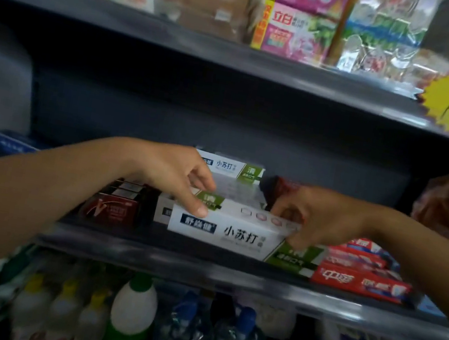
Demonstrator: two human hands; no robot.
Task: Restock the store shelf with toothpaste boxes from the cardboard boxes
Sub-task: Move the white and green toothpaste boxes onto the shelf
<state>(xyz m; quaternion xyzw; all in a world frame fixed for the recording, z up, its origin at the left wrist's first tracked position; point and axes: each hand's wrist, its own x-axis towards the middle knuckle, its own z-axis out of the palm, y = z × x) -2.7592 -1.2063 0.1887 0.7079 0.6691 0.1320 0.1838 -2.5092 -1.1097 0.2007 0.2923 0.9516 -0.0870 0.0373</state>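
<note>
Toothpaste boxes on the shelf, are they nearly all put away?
Partly. Done: one white-and-green box already sits at the back, with red toothpaste boxes on the right. In hand: the left hand and right hand both grip the front white-and-green box, setting it on the shelf. Left: unclear, since the cardboard boxes are out of view.

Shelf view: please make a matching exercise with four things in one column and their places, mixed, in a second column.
Things:
1. white box
2. red boxes
3. dark red boxes
4. green-capped bottle

Places:
A. shelf below
B. left of the white box
C. held by the left hand and right hand
D. right of the white box

Pairs: 1-C, 2-D, 3-B, 4-A
</note>
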